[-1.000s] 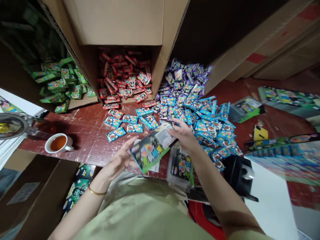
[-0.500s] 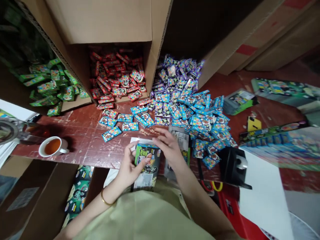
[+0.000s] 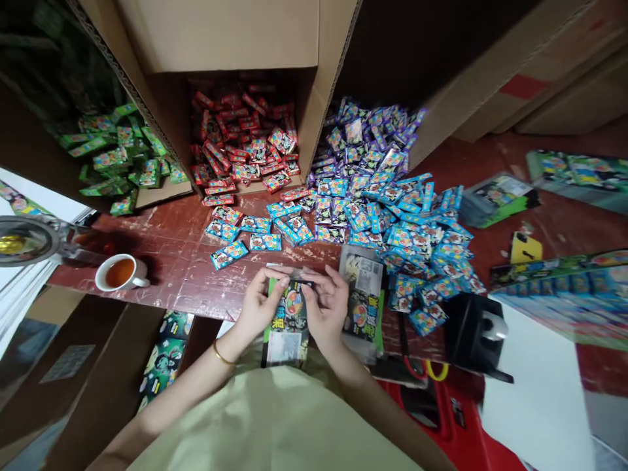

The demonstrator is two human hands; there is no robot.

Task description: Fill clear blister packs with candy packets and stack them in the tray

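Observation:
Both my hands grip a flat green and black printed packet [image 3: 289,320] at the near edge of the red table [image 3: 171,261]. My left hand [image 3: 259,305] pinches its upper left corner, fingers closed. My right hand [image 3: 328,306] is closed on its upper right side. Just right of it lies a stack of similar packets [image 3: 364,297]. Beyond my hands spread several small blue packs [image 3: 417,229], purple packs [image 3: 363,140], red packs [image 3: 245,147] and green packs [image 3: 115,163].
The red packs spill from an open cardboard box [image 3: 226,39]. A white cup of tea [image 3: 120,273] stands at the left near a metal pot [image 3: 24,241]. A black tape dispenser [image 3: 475,333] and a yellow item [image 3: 526,248] sit at the right. Printed sheets [image 3: 564,288] lie far right.
The packet, held tilted above the table a second ago, has come down to the near table edge and turned upright. Both hands have closed in on its top corners.

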